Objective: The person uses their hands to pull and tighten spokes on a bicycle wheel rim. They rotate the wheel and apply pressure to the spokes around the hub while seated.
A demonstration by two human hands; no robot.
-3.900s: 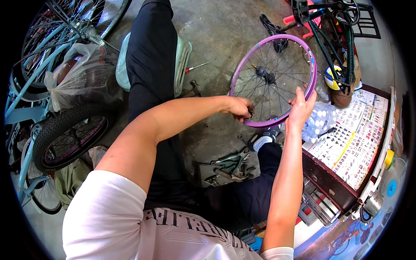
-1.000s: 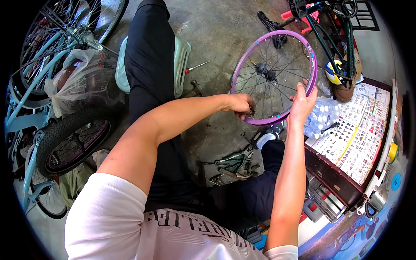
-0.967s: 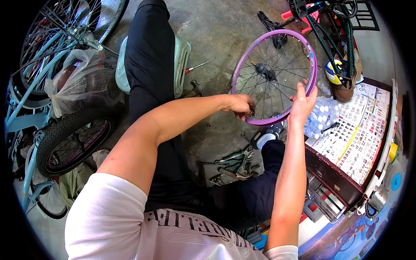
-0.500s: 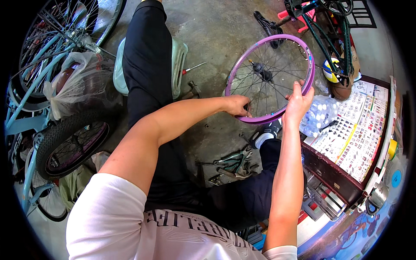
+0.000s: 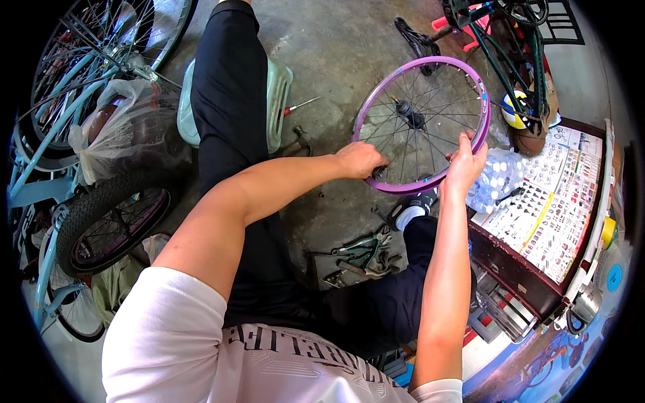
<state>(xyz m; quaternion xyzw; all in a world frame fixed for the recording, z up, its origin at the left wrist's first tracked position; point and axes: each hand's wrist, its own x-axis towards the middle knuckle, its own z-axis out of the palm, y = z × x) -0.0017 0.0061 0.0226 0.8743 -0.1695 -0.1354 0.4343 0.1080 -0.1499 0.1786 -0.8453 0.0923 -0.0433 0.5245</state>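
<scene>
A bare bicycle wheel (image 5: 486, 107) with a purple rim, thin dark spokes and a black hub is held up tilted above the floor, with no tyre on it. On its near left edge, the fingers of my left hand (image 5: 361, 160) are closed at the rim; a small dark bit shows by the fingertips, too small to name. My right hand (image 5: 463, 164) grips the near right side of the rim, thumb and fingers wrapped round it. The fingers' undersides are hidden in both hands.
Pliers and other tools (image 5: 363, 254) lie between my legs. A screwdriver (image 5: 301, 106) and a hammer (image 5: 300, 140) are beside a pale green stool (image 5: 277, 101). At right, a pack of bottles (image 5: 496, 178) adjoins a cabinet (image 5: 517, 269). A tyred wheel (image 5: 80, 228) lies left, near blue bicycles.
The wheel has turned a little clockwise and shifted slightly right. My left hand has moved slightly up and left; my right hand keeps its grip.
</scene>
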